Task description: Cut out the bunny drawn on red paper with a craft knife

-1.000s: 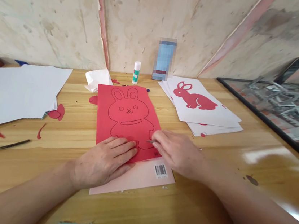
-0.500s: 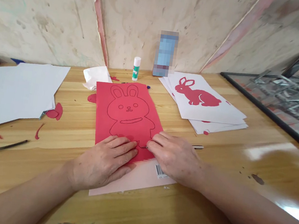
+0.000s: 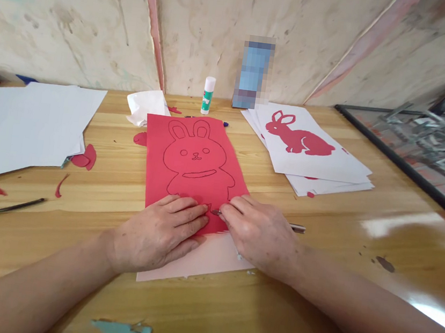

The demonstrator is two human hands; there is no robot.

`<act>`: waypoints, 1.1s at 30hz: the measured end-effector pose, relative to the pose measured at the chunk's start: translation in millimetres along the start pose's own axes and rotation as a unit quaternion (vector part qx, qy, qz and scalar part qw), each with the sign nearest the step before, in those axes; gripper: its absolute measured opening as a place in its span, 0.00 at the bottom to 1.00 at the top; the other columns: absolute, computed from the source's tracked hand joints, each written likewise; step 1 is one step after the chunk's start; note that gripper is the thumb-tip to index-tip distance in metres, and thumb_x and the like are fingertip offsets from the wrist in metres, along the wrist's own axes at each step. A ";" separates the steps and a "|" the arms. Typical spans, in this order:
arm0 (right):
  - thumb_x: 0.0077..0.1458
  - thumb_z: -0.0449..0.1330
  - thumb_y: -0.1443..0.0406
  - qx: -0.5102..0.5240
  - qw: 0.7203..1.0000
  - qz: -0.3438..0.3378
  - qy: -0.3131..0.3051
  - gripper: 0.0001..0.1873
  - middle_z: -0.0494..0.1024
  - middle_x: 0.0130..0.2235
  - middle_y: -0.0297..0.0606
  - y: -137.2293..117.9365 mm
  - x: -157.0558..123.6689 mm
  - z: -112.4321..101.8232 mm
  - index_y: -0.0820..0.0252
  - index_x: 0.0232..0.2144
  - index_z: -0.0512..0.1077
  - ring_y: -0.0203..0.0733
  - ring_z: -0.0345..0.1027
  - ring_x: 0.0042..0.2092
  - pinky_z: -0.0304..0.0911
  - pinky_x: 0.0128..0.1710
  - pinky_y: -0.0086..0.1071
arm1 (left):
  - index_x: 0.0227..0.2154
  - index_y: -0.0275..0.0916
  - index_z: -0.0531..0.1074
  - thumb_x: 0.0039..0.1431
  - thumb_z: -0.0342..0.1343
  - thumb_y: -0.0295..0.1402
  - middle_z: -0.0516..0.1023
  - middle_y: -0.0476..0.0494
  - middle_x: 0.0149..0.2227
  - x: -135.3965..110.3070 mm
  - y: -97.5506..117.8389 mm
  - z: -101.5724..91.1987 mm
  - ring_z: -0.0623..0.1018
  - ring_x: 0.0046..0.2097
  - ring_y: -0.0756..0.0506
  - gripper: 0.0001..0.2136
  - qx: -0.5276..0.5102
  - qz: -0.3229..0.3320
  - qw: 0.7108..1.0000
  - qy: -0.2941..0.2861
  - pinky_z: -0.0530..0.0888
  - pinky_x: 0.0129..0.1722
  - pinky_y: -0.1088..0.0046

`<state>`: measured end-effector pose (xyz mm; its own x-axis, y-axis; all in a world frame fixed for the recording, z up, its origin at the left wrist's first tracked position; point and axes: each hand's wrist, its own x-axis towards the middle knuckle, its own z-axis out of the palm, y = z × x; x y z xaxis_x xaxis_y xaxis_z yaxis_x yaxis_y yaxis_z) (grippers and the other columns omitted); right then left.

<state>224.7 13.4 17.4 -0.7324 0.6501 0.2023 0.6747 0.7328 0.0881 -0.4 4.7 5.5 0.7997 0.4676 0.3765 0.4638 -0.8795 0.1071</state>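
a red sheet (image 3: 195,168) with a rabbit outlined in dark line lies at the middle of the wooden worktop (image 3: 312,296), long side running away from the person. its near end rests on a pale pink board (image 3: 203,258) that sticks out towards the near edge. the left hand (image 3: 157,234) lies flat with its fingers stretched out and close together, pressing on the near left part of the red sheet just below the rabbit's feet. the right hand (image 3: 263,233) is closed around a slim metal tool (image 3: 298,229). the tool's point touches the sheet beside the left fingertips and its back end pokes out past the hand to the right. the two hands sit just beside each other, nearly touching at the fingertips. towards the far edge, behind the red sheet, stands a glue stick (image 3: 208,95) with a blurred blue box (image 3: 254,73) to its right against the wall. a crumpled white paper (image 3: 146,106) lies to its left. right of the red sheet lies a stack of white sheets (image 3: 327,174), the top one bearing a red rabbit cutout (image 3: 296,140). a bigger pile of white paper (image 3: 20,125) covers the far left part of the worktop, with red scraps (image 3: 85,159) at its near corner and a thin dark strip (image 3: 2,208) closer to the left edge. a teal scrap (image 3: 121,332) lies at the near edge, and a dark-framed panel (image 3: 393,160) runs along the right side.
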 end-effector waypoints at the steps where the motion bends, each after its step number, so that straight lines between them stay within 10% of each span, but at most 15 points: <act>1: 0.51 0.49 0.77 -0.002 1.000 0.006 -0.004 0.11 0.68 0.26 0.38 -1.1 0.1 -0.7 0.61 0.26 0.68 0.39 0.57 0.29 0.47 0.27 0.33 | 0.48 0.31 0.71 0.67 0.46 0.35 0.74 0.37 0.51 0.1 0.1 -0.2 0.72 0.53 0.39 0.15 0.000 0.000 1.000 0.001 0.73 0.49 0.57; 33: 0.45 0.51 0.78 -0.064 0.998 0.009 -0.022 0.11 0.69 0.25 0.39 -17.3 4.3 -9.2 0.60 0.25 0.69 0.41 0.58 0.28 0.43 0.22 0.32 | 0.48 0.33 0.71 0.67 0.45 0.34 0.75 0.40 0.50 2.2 -0.4 0.6 0.71 0.52 0.39 0.15 -0.024 -0.003 1.000 -0.010 0.71 0.49 0.59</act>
<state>210.7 1.7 25.7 -0.7222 0.6727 0.1613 0.6911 0.6919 0.2088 1.3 6.1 5.7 0.8044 0.4741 0.3580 0.4499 -0.8797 0.1541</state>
